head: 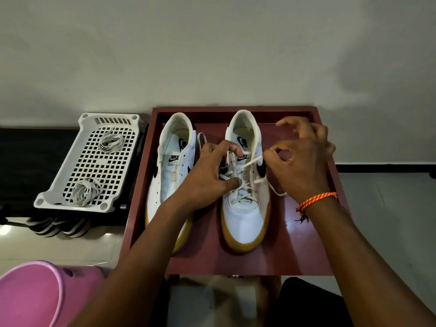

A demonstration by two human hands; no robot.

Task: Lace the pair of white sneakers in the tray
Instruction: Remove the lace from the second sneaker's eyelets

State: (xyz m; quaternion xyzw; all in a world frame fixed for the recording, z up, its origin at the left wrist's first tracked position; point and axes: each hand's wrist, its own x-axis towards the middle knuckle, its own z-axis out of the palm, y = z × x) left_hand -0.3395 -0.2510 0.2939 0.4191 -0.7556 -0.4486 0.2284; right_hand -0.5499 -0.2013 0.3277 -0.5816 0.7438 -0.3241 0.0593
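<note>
In the head view, a dark red tray (295,251) sits on the floor against a pale wall, and the pair of white sneakers stands inside it side by side. Both run lengthwise away from the person, toes near and heel openings toward the wall. The left sneaker (169,166) has bare eyelets and its tongue lies exposed; the left forearm crosses over its toe. The right sneaker (244,215) is partly laced: a white lace (253,160) criss-crosses the lower eyelets, and one loose end trails onto the tray floor to its right.

To the left of the tray, apart from it, a white perforated basket (59,185) rests on a dark low stand and holds two bundles of spare laces (86,191), one at each end. A pink tub (30,296) fills the lower left corner.

The left hand (207,175) rests on the right sneaker's lacing, with the thumb pressed on the crossed laces and the fingers curled over the upper eyelets near the tongue. The right hand (299,161), wearing an orange braided wristband (316,200), is raised beside the sneaker's outer side; its thumb and forefinger pinch the lace, which runs taut from an eyelet, while the other fingers fan out loosely.
</note>
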